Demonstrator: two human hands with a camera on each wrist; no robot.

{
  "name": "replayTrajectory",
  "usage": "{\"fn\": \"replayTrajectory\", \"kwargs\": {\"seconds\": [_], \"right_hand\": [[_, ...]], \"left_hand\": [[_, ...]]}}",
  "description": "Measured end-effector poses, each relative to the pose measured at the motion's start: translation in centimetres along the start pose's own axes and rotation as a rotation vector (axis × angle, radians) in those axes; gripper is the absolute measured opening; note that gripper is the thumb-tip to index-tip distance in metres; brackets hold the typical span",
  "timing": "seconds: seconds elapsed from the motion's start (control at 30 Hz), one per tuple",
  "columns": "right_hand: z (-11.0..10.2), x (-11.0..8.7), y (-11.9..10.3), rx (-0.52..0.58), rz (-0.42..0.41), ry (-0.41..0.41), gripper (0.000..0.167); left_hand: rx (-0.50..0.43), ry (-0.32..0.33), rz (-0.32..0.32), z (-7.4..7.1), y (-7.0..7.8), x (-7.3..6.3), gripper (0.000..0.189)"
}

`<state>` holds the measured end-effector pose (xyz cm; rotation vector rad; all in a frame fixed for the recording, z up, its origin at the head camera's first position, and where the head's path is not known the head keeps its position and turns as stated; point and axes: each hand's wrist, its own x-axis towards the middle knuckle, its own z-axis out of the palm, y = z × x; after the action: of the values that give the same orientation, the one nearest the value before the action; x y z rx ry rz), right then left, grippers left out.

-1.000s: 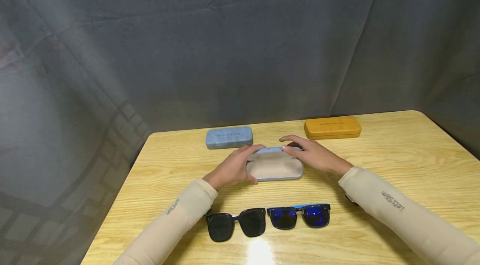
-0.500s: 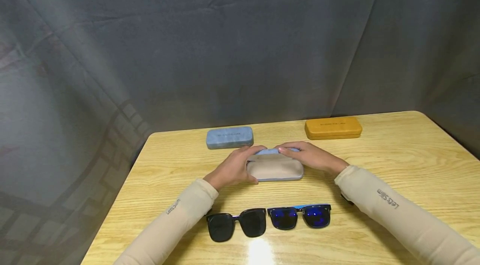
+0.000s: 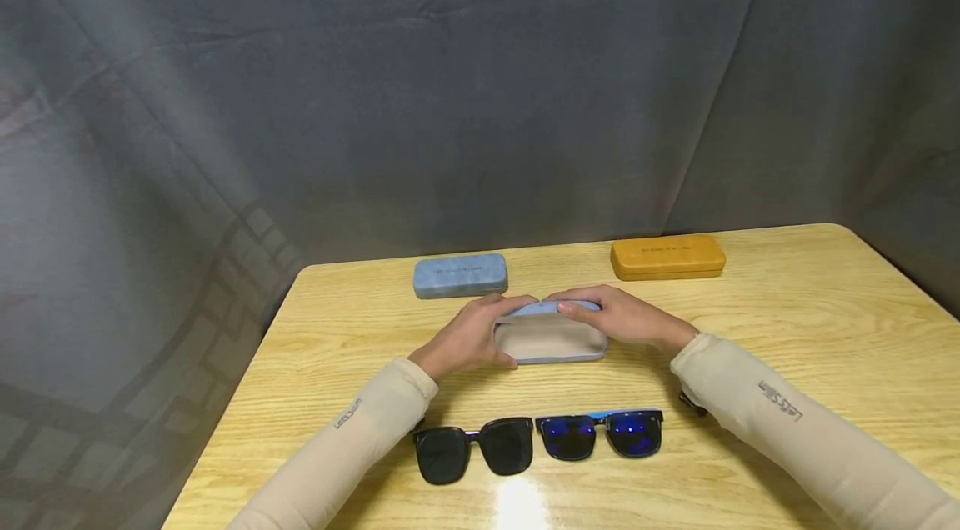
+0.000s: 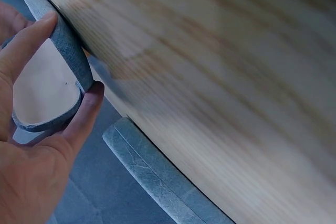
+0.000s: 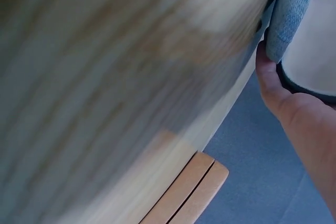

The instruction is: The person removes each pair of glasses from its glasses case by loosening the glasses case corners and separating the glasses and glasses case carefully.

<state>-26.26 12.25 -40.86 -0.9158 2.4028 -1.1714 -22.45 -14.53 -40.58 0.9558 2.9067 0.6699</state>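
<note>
in left hand (image 3: pixel 471 336), half-open blue case (image 3: pixel 551 328), pale lining (image 4: pixel 46 82) showing

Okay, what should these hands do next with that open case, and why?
Perhaps move the right hand to the blue-lensed sunglasses: the left hand grips the open case, which looks bare inside, and those sunglasses lie in front of it.

Open case (image 3: pixel 551 343): left end partly hidden by left hand (image 3: pixel 471 333), far right corner by right hand (image 3: pixel 626 315); right-wrist view cuts it off. Beyond open case, leftward, blue case (image 3: pixel 460 287): lettering (image 3: pixel 459 269) too small to read. Beyond, rightward, orange case (image 3: pixel 667 260): same.
</note>
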Motion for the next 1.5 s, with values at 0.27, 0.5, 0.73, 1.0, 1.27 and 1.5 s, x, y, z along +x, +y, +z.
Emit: {"fn": "replayTrajectory", "kwargs": {"seconds": [0.27,0.5,0.73,1.0,1.27,1.5], "right_hand": [[0.4,-0.2,-0.3,-0.044,-0.037,0.008,0.043],[0.5,-0.4,-0.4,-0.065,-0.035,0.038,0.043],[0.7,-0.7,-0.4,-0.101,-0.051,0.056,0.042],[0.8,-0.8,-0.3,-0.073,-0.08,0.035,0.042],[0.9,-0.9,-0.3,-0.099,-0.09,0.046,0.043],[0.9,-1.3,-0.3,-0.133,-0.104,0.055,0.042]], "left_hand": [[0.033,-0.011,0.001,0.0,0.2,-0.2,0.093],[0.025,-0.011,-0.011,0.1,0.4,-0.1,0.09],[-0.033,-0.042,-0.046,-0.1,0.4,0.2,0.089],[-0.024,-0.056,-0.037,0.1,0.2,0.2,0.09],[0.007,-0.047,0.013,0.2,0.1,0.3,0.087],[0.005,-0.044,0.03,0.3,0.3,0.3,0.086]]}}
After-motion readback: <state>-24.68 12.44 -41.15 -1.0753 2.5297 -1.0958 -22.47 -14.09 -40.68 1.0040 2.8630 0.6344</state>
